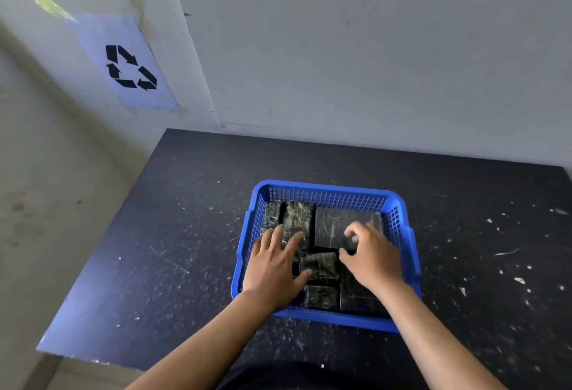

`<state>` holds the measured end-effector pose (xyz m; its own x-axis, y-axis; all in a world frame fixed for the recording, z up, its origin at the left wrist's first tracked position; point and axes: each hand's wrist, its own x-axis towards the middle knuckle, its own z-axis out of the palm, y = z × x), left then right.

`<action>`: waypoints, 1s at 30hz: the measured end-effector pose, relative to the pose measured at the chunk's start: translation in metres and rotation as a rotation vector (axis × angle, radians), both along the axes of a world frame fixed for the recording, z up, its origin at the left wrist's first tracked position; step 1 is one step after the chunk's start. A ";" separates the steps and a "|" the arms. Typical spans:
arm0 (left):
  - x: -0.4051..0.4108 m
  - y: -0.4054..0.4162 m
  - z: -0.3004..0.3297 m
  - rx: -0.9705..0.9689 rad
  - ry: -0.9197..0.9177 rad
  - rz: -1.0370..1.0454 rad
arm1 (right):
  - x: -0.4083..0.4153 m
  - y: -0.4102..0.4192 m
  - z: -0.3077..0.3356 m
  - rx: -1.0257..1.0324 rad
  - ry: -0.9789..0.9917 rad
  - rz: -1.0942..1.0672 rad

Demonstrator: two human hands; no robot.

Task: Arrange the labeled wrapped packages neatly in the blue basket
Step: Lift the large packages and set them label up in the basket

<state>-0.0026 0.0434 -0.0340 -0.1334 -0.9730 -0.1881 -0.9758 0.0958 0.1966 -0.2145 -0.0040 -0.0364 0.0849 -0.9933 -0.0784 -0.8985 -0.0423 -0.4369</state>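
My left hand (274, 268) lies flat, fingers spread, on packages (318, 267) filling the basket (413, 253); my right hand (373, 258) curls loosely on the big one, gripping nothing. Bare surface (185, 234) surrounds.

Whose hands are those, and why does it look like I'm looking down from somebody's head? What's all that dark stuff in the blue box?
There is no machine here, just a person. A camera on their head looks forward and down, so you see their arms as they would. The left hand and right hand both reach into a blue basket that sits on a dark, speckled table. The dark stuff is packages wrapped in shiny film, lying side by side in the basket. The left hand lies flat on some of them. The right hand has bent fingers touching a bigger one; I cannot tell if it grips it. On the wall hangs a paper with a recycling sign.
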 end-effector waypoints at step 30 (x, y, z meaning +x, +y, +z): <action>-0.007 -0.008 -0.023 0.300 -0.194 -0.175 | -0.007 0.013 -0.024 -0.321 0.066 0.160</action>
<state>-0.0096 0.0356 -0.0567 -0.2264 -0.8367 -0.4986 -0.9716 0.2300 0.0552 -0.2217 0.0093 -0.0601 0.2467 -0.9426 0.2251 -0.8953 -0.3106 -0.3195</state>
